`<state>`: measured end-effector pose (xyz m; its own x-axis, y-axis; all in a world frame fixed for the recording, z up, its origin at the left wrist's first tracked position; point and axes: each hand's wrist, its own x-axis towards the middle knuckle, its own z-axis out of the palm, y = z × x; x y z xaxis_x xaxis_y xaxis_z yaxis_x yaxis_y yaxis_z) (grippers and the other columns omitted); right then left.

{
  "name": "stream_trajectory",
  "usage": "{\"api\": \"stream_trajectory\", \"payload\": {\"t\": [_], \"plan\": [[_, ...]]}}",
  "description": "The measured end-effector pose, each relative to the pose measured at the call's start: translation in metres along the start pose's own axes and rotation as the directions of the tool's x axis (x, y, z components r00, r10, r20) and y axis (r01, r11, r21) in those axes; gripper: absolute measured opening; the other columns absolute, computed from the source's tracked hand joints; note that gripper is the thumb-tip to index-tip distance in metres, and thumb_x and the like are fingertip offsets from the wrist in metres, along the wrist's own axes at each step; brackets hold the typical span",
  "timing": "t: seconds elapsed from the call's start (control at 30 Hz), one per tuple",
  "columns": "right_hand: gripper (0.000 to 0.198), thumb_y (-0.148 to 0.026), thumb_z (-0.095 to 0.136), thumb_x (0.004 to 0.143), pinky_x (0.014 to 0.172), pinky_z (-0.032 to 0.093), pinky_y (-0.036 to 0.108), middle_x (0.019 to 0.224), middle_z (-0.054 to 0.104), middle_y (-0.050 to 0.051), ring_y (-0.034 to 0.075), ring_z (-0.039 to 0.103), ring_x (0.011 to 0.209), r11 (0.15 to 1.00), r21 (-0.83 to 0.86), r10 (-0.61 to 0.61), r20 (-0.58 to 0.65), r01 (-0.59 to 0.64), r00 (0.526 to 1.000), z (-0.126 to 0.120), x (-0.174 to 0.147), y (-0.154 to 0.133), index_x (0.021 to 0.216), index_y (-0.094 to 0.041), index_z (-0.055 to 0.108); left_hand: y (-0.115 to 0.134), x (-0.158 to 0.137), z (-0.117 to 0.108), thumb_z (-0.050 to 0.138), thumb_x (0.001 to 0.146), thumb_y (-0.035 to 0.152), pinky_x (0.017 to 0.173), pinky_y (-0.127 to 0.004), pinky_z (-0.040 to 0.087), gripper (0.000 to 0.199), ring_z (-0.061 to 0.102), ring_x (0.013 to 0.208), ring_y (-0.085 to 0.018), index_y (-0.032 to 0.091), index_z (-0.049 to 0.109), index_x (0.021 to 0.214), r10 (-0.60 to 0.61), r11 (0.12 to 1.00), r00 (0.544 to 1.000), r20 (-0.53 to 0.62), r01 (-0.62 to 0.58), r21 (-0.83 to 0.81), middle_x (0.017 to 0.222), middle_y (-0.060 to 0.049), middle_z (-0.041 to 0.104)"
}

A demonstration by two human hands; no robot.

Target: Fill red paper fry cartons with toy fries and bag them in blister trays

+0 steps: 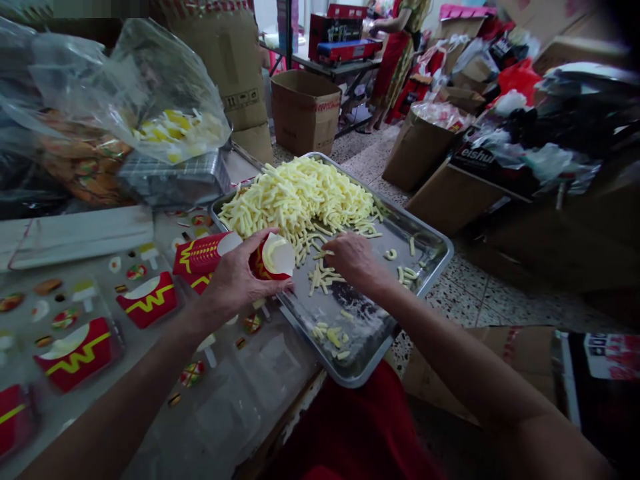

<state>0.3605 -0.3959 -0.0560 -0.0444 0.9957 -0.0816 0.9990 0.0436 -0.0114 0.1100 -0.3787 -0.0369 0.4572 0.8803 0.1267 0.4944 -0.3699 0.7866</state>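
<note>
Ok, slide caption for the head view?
Left hand holds a red carton; right hand is down by yellow sticks on a tray.

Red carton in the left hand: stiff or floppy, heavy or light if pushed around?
Probably light: the left hand grips the carton on its own. Likely to bend or crease under a hard squeeze, since its walls look thin.

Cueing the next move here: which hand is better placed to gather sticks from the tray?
Likely the right hand: it is over the tray, among loose sticks near the heap. The left hand is taken up holding a red carton by the tray's edge.
</note>
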Motion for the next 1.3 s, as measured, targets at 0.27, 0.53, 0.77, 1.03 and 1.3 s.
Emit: {"api": "stream_trajectory", "payload": {"t": [0.27, 0.53, 0.77, 1.03, 1.3], "plan": [[0.017, -0.023, 0.074, 0.073, 0.065, 0.041, 0.027, 0.079, 0.076, 0.005, 0.018, 0.066, 0.074, 0.972, 0.233, 0.042, -0.027, -0.034, 0.999, -0.005, 0.021, 0.032, 0.088, -0.019, 0.082, 0.007, 0.004, 0.013, 0.089, 0.060, 0.052, 0.111, -0.041, 0.047, 0.098, 0.062, 0.126, -0.030, 0.023, 0.053, 0.146, 0.025, 0.999, 0.998, 0.051, -0.027, 0.032, 0.139, -0.008, 0.064], [0.016, -0.026, 0.071, 0.076, 0.062, 0.036, 0.028, 0.083, 0.077, 0.005, 0.019, 0.066, 0.076, 0.976, 0.203, 0.086, -0.040, -0.076, 0.996, 0.003, -0.023, 0.032, 0.089, -0.022, 0.081, 0.017, 0.011, 0.040, 0.086, 0.062, 0.046, 0.097, -0.044, 0.053, 0.087, 0.067, 0.114, -0.035, 0.024, 0.056, 0.141, -0.095, 0.964, 0.994, 0.053, 0.079, 0.255, 0.129, -0.010, 0.070], [0.018, -0.020, 0.070, 0.072, 0.063, 0.034, 0.027, 0.086, 0.076, 0.006, 0.019, 0.064, 0.079, 0.968, 0.224, 0.121, -0.033, -0.111, 0.992, 0.012, -0.021, 0.025, 0.089, -0.020, 0.077, 0.020, 0.011, 0.048, 0.080, 0.069, 0.041, 0.088, -0.040, 0.053, 0.072, 0.067, 0.109, -0.033, 0.025, 0.058, 0.135, 0.019, 0.865, 1.000, 0.024, -0.029, 0.501, 0.124, -0.011, 0.070], [0.016, -0.031, 0.072, 0.057, 0.051, 0.032, 0.023, 0.054, 0.056, -0.005, 0.011, 0.046, 0.052, 0.373, 0.915, 0.271, 0.051, -0.154, 0.961, 0.023, -0.008, 0.047, 0.063, -0.018, 0.065, 0.020, 0.003, 0.044, 0.079, 0.069, 0.045, 0.091, -0.043, 0.053, 0.073, 0.066, 0.115, -0.035, 0.023, 0.057, 0.136, -0.027, 0.874, 0.999, 0.037, 0.006, 0.487, 0.132, -0.013, 0.068], [0.009, -0.027, 0.072, 0.061, 0.054, 0.034, 0.024, 0.057, 0.062, -0.003, 0.013, 0.055, 0.058, 0.626, 0.767, 0.354, -0.121, -0.139, 0.928, 0.004, -0.023, 0.041, 0.066, -0.019, 0.072, 0.038, 0.036, 0.082, 0.080, 0.068, 0.045, 0.085, -0.042, 0.054, 0.075, 0.069, 0.106, -0.035, 0.023, 0.058, 0.135, -0.040, 0.897, 0.999, 0.017, 0.029, 0.441, 0.122, -0.014, 0.071]]}}
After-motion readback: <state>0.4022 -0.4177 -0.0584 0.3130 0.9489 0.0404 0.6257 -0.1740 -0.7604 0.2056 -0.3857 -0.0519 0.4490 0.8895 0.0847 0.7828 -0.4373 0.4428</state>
